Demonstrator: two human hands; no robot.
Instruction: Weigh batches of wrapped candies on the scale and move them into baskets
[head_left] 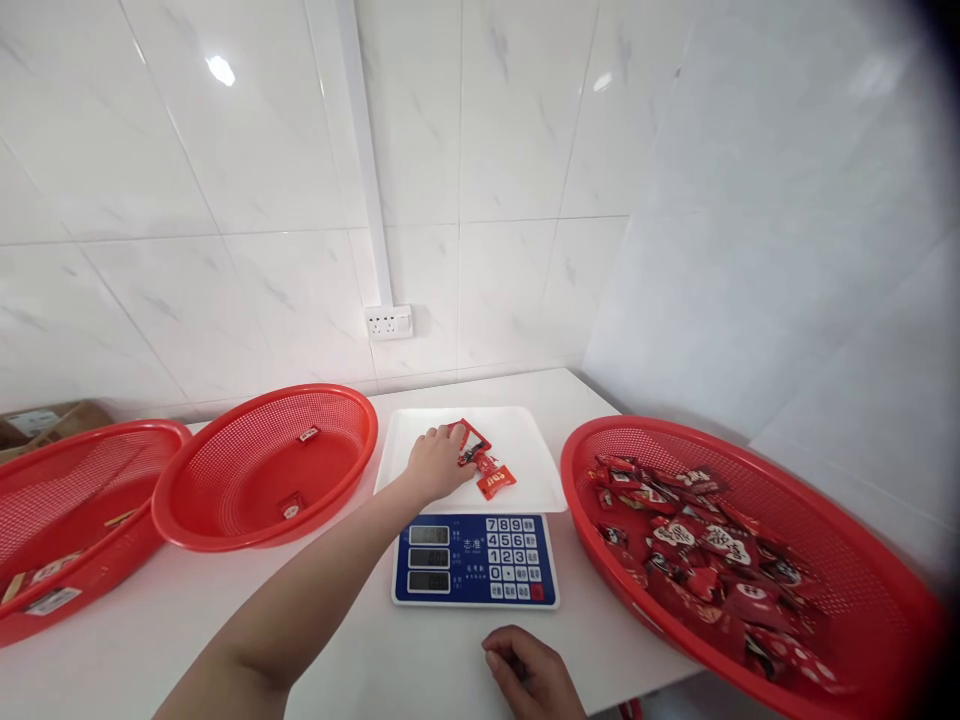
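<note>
My left hand (435, 462) reaches over the white tray (525, 470) of an electronic scale (475, 560) and its fingers close on a red snack packet (471, 440). Two more red packets (495, 480) lie on the tray just right of that hand. My right hand (534, 672) rests on the white table in front of the scale, fingers curled in, with nothing visible in it.
A red mesh basket (885, 600) on the right holds several red packets (712, 560). A second red basket (330, 500) left of the scale holds two small packets, and a third (90, 560) sits at the far left. A wall socket (388, 322) is behind the scale.
</note>
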